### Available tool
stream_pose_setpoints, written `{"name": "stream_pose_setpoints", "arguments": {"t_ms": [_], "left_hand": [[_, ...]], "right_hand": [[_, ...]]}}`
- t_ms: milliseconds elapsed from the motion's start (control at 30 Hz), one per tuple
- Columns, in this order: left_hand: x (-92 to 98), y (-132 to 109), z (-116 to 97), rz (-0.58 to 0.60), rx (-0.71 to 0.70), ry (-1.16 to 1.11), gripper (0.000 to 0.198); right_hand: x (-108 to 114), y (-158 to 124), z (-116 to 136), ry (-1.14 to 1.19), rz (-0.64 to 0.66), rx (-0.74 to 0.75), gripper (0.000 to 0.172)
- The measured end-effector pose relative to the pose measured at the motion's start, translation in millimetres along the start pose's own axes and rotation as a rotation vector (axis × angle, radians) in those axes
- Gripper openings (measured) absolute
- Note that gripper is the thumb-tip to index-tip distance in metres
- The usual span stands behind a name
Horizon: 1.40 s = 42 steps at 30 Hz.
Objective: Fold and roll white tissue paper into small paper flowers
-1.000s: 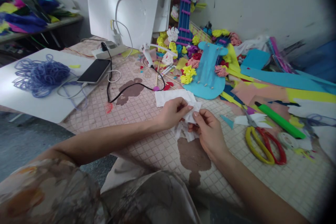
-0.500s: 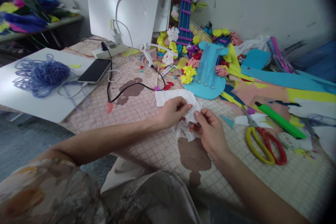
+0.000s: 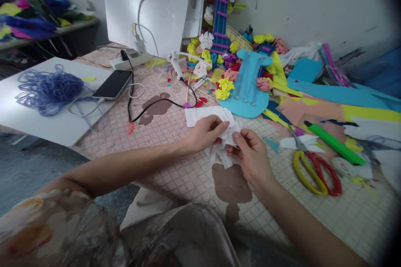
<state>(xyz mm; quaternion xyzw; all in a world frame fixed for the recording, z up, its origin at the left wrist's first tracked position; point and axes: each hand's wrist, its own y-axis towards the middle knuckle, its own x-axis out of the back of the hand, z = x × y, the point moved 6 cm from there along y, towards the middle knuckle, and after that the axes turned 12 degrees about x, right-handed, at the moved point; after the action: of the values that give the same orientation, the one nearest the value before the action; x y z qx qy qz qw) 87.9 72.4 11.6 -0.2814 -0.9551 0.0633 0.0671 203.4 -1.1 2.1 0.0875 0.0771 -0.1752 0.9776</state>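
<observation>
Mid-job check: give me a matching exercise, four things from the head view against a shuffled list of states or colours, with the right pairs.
1. White sheet
2. Scissors
3. Phone
4. Yarn

A. Dark-screened
B. Bluish purple, in loose loops
C. Held by the left hand and right hand
D. Partly red, partly yellow

Pairs: 1-C, 2-D, 3-A, 4-B

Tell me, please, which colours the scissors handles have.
The scissors handles: one yellow, one red; head view.

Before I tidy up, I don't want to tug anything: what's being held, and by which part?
Thin white material, pinched at its crumpled part by the left hand and the right hand.
</observation>
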Motion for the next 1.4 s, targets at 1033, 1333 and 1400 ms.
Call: {"name": "stream_pose_setpoints", "arguments": {"t_ms": [1033, 1333, 1400], "left_hand": [[-5.4, -13, -25, -0.072, -0.412, 0.535, 0.019], [6.2, -8, -25, -0.158, -0.391, 0.371, 0.022], [12.4, -3, -23, -0.153, -0.326, 0.268, 0.021]], "right_hand": [[5, 3, 8, -0.344, 0.127, 0.111, 0.023], [8, 4, 3, -0.156, 0.112, 0.017, 0.02], [11, 5, 4, -0.135, 0.103, 0.004, 0.017]]}}
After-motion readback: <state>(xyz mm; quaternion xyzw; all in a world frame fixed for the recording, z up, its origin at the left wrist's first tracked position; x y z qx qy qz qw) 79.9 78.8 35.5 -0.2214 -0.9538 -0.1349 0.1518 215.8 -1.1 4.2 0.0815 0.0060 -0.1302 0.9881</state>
